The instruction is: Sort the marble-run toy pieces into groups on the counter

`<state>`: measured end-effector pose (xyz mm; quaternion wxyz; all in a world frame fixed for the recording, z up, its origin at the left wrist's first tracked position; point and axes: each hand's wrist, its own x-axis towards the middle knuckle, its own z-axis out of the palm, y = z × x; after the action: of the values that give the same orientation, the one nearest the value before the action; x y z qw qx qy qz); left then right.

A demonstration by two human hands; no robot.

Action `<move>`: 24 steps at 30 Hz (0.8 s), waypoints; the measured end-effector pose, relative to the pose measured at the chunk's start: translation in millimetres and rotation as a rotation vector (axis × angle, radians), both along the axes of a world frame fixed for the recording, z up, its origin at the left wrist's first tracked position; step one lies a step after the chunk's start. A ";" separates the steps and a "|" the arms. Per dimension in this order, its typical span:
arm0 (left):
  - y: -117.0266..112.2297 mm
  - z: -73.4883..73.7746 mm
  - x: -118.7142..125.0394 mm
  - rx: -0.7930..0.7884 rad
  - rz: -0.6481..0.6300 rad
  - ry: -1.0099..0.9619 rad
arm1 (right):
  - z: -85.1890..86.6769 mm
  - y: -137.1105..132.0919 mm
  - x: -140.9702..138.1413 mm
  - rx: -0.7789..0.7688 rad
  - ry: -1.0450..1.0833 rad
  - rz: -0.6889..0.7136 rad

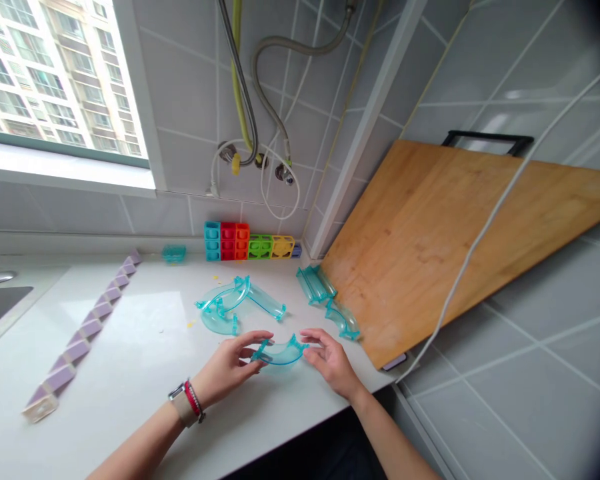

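A curved, see-through teal track piece (280,353) is held just above the white countertop, near its front edge. My left hand (235,363), with a watch and a red band on the wrist, pinches the piece's left end. At the right end, the thumb and fingers of my right hand (333,363) close around its tip. Beyond my hands lies a loose group of teal track pieces (225,303), some curved and some straight, overlapping one another. To the right, straight teal channels (316,285) and another curved piece (343,320) lie beside the wooden board.
Colourful cube blocks (235,241) stand in a row against the back wall. A small teal part (174,253) sits left of them. A zigzag lilac strip (90,327) crosses the left counter near the sink (3,307). The wooden board (455,233) leans at right, a white cable (475,247) across it.
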<state>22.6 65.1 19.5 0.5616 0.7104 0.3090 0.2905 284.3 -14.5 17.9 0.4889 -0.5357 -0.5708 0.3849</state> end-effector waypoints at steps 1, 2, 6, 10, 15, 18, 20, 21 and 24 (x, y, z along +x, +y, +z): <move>-0.6 -1.4 0.8 0.063 0.026 0.028 | -2.2 -10.7 0.4 0.020 -0.059 -0.087; -1.3 -2.5 1.6 0.132 0.051 0.054 | -3.9 -20.8 -0.8 0.037 -0.109 -0.162; -5.8 -5.6 5.4 0.374 0.088 0.153 | -2.6 -49.9 -21.6 0.022 -0.220 -0.136; -11.3 -8.3 9.8 0.485 0.065 0.221 | 9.2 -52.4 -54.2 -0.007 -0.312 0.021; -12.2 -5.5 6.9 0.443 -0.065 0.190 | 13.0 -35.1 -67.0 -0.002 -0.450 -0.061; -13.1 -2.6 5.1 0.378 -0.135 0.150 | 9.1 -29.5 -55.0 -0.022 -0.434 -0.130; -14.7 -1.5 5.7 0.367 -0.180 0.130 | 7.5 -28.0 -42.9 -0.027 -0.430 -0.170; -15.5 -1.2 6.3 0.368 -0.195 0.123 | 7.3 -27.3 -36.3 -0.028 -0.441 -0.185; -15.9 -1.0 7.2 0.377 -0.198 0.113 | 8.7 -22.0 -14.6 -0.041 -0.513 -0.198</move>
<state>29.9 49.2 18.5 0.4266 0.8448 0.2088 0.2463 269.7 -36.5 26.6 0.3528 -0.6786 -0.6129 0.1985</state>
